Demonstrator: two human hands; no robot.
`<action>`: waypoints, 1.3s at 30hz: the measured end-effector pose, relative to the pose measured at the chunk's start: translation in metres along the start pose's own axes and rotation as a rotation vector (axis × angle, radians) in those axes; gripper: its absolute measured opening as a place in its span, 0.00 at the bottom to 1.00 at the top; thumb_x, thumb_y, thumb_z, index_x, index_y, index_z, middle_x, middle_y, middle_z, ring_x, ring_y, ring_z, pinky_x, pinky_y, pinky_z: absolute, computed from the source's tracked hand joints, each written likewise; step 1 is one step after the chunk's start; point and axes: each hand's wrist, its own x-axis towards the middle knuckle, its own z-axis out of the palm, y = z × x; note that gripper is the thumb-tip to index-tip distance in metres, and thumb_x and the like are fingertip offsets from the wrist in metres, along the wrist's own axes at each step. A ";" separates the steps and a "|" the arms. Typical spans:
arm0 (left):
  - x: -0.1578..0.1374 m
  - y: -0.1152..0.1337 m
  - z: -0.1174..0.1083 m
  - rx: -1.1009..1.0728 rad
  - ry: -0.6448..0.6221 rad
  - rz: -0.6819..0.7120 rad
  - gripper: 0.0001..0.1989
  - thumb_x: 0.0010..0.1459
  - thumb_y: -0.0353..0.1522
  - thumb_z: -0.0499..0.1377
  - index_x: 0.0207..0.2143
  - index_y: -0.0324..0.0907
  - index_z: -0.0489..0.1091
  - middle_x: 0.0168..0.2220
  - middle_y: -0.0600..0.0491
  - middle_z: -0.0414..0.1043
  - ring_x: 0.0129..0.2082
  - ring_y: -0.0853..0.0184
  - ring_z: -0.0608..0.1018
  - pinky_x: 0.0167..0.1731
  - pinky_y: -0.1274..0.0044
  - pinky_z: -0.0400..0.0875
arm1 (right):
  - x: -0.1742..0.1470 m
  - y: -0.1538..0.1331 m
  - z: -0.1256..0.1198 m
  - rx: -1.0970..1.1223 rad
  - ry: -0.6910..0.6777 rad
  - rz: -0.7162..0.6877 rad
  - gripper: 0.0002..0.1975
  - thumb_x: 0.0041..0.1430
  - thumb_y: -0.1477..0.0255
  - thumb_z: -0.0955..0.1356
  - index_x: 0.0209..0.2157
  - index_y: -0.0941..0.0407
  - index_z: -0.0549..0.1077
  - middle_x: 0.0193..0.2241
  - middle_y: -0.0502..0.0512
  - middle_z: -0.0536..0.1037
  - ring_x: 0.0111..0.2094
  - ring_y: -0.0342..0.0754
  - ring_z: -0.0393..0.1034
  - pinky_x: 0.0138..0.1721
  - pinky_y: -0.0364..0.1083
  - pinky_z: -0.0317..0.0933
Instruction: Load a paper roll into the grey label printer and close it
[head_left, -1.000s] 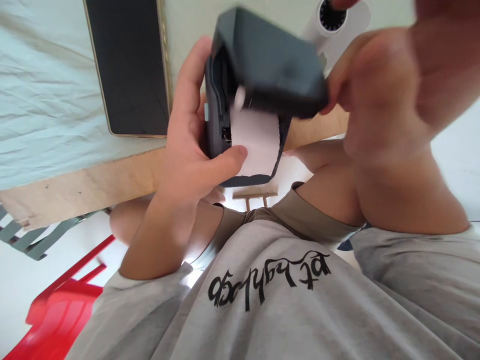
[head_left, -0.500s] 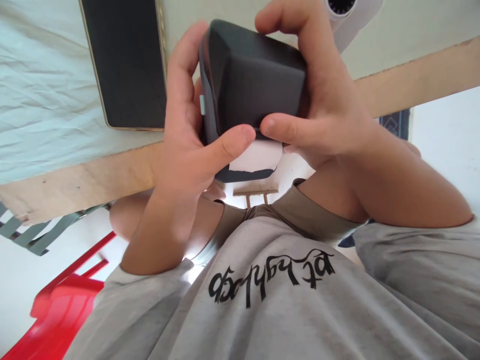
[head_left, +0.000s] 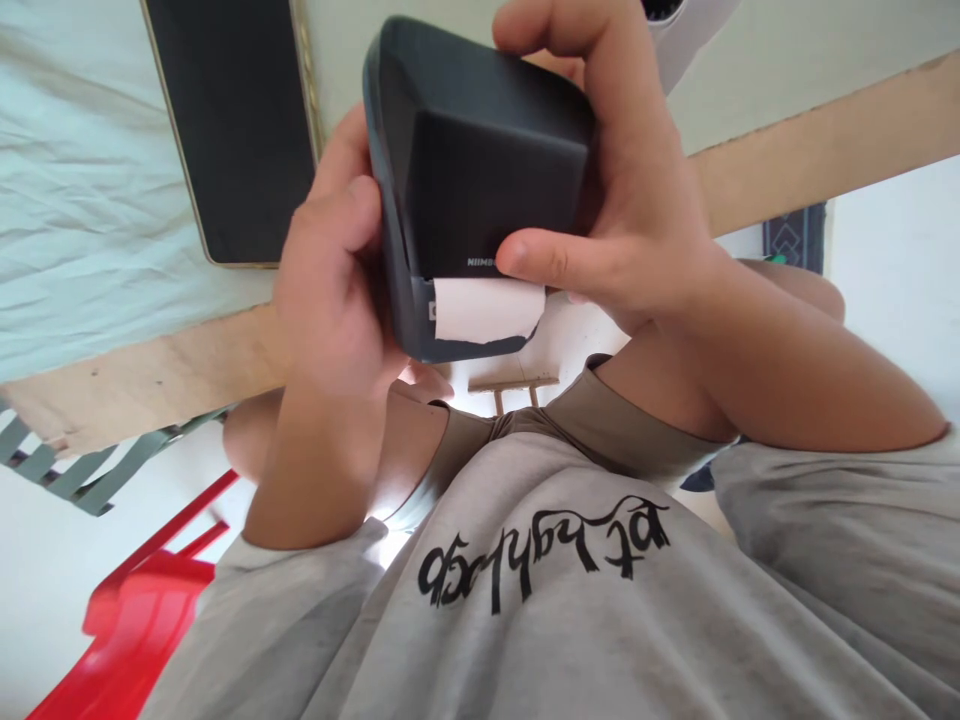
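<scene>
Clock directions are taken from the middle of the printer [head_left: 499, 180], which is at 12 o'clock in the view. Farthest left, between 7 and 8 o'clock, is a red chair [head_left: 146, 620]. Toward 10 o'clock a flat dark-screened device [head_left: 236, 130] with a gold-coloured rim lies on the bench [head_left: 810, 150]. The left grip [head_left: 322, 280] holds the printer from between 8 and 9 o'clock, its thumb folded against the side and other fingers partly hidden.

The printer sits directly between the two grips, touching both. It is matte black and tilted, with rounded edges and a raised, faceted top; pale lettering reads "NIIMB", the rest covered. At 6 o'clock a white paper strip [head_left: 487, 308] with an uneven end pokes out.

At 3 o'clock the right grip [head_left: 637, 200] spans the printer, thumb on the front face, index finger near its upper edge. At 2 o'clock a white object [head_left: 686, 40] is cut off by the frame.
</scene>
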 end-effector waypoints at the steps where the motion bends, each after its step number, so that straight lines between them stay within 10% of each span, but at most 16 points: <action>1: -0.001 0.001 0.003 0.006 -0.002 0.023 0.17 0.61 0.29 0.43 0.43 0.36 0.69 0.32 0.56 0.69 0.45 0.69 0.77 0.54 0.71 0.70 | -0.001 0.001 0.000 0.001 0.018 -0.017 0.38 0.52 0.56 0.65 0.54 0.71 0.53 0.53 0.55 0.59 0.55 0.35 0.58 0.62 0.34 0.59; 6: -0.001 0.004 0.009 -0.046 -0.061 0.085 0.16 0.63 0.33 0.44 0.45 0.39 0.68 0.43 0.56 0.72 0.56 0.70 0.73 0.66 0.73 0.58 | -0.002 0.004 0.000 0.006 0.032 -0.040 0.39 0.55 0.58 0.62 0.58 0.71 0.50 0.59 0.55 0.56 0.63 0.36 0.53 0.70 0.34 0.50; 13: 0.002 0.001 0.014 -0.171 -0.060 0.004 0.22 0.64 0.35 0.40 0.37 0.38 0.73 0.33 0.59 0.72 0.53 0.77 0.74 0.67 0.78 0.55 | -0.003 0.001 -0.001 -0.123 0.053 -0.054 0.30 0.61 0.62 0.57 0.57 0.70 0.52 0.58 0.54 0.59 0.61 0.31 0.56 0.69 0.31 0.52; 27: -0.001 0.007 0.010 -0.065 0.152 -0.092 0.22 0.63 0.40 0.43 0.35 0.38 0.73 0.43 0.50 0.76 0.50 0.62 0.78 0.61 0.62 0.68 | -0.004 -0.002 0.005 -0.231 0.064 -0.053 0.36 0.56 0.56 0.57 0.59 0.67 0.50 0.60 0.52 0.56 0.64 0.36 0.52 0.70 0.35 0.46; 39: -0.002 0.007 0.008 -0.077 0.176 -0.057 0.16 0.63 0.33 0.46 0.33 0.37 0.71 0.30 0.57 0.74 0.46 0.73 0.79 0.63 0.73 0.66 | -0.004 -0.004 0.002 -0.318 -0.009 -0.056 0.41 0.50 0.55 0.58 0.59 0.68 0.47 0.62 0.52 0.52 0.65 0.42 0.48 0.69 0.36 0.44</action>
